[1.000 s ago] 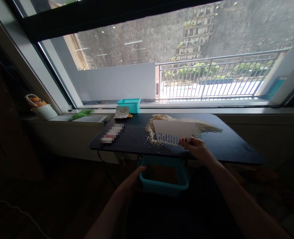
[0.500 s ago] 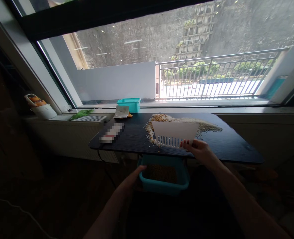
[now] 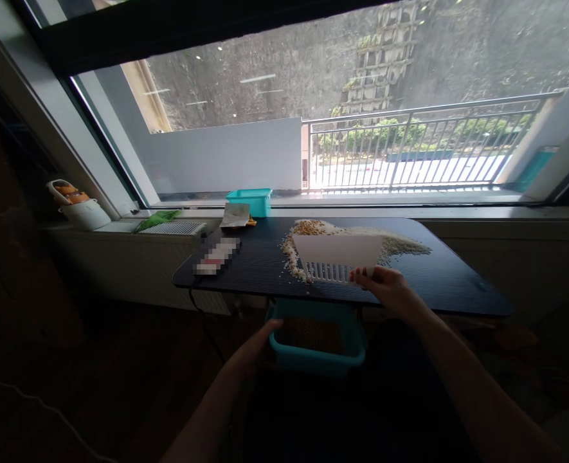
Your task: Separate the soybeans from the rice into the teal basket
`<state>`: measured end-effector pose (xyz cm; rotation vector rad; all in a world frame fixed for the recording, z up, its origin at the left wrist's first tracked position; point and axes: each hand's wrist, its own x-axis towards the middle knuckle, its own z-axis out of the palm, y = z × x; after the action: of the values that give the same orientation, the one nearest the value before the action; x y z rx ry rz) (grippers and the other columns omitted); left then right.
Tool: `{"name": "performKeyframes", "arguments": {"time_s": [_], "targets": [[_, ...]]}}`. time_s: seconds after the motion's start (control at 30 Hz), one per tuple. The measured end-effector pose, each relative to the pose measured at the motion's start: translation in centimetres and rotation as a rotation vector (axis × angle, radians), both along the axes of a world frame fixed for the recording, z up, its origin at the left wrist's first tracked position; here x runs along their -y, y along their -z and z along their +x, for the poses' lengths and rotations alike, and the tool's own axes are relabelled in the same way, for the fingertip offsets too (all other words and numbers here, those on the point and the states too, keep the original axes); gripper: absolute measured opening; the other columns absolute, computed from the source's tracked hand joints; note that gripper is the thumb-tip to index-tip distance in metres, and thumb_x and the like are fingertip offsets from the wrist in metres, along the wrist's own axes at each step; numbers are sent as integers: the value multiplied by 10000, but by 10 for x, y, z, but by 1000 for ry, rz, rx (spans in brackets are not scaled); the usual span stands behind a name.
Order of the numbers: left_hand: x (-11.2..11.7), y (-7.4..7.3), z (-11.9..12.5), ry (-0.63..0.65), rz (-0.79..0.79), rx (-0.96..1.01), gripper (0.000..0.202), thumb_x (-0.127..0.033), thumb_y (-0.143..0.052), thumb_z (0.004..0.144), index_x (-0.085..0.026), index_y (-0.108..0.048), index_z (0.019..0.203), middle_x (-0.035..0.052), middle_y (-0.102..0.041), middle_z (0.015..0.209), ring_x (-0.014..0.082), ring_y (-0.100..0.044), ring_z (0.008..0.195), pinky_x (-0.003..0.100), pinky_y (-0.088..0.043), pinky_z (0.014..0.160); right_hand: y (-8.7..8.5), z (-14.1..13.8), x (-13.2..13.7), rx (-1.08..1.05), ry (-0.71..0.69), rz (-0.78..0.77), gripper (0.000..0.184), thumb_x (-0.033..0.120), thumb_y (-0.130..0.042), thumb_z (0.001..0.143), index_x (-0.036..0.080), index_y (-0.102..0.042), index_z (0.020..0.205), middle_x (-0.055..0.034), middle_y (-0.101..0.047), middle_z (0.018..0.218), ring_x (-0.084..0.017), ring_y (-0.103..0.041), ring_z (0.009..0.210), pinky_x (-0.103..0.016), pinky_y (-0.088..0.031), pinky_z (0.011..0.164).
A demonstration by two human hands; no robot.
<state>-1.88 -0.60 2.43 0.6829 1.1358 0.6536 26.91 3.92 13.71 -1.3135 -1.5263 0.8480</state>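
Observation:
My right hand grips a white slotted scoop by its lower right corner, holding it against a heap of mixed pale and brown grains on the black table. My left hand holds the left rim of a teal tub just below the table's front edge. Brown grains lie inside the tub. The fingers of my left hand curl over the rim.
A second teal tub and a paper packet stand at the table's back left. A blurred flat item lies on the left side. A white container and a green cloth rest on the sill. A large window fills the back.
The scoop and my right hand have shifted slightly to the right and away from me along the grain heap. My left hand and the teal tub stay in place.

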Motion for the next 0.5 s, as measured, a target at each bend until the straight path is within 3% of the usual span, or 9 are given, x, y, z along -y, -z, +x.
{"name": "performKeyframes", "arguments": {"time_s": [0.5], "targets": [[-1, 2, -1, 24, 12, -11, 651, -616, -552, 721, -189, -530, 1212, 114, -626, 1121, 297, -614, 974, 403, -533, 734, 2, 2, 12, -29, -1, -29, 495, 649, -710, 543, 176, -717, 686, -66, -711, 702, -214, -624, 679, -331, -499, 665]]}}
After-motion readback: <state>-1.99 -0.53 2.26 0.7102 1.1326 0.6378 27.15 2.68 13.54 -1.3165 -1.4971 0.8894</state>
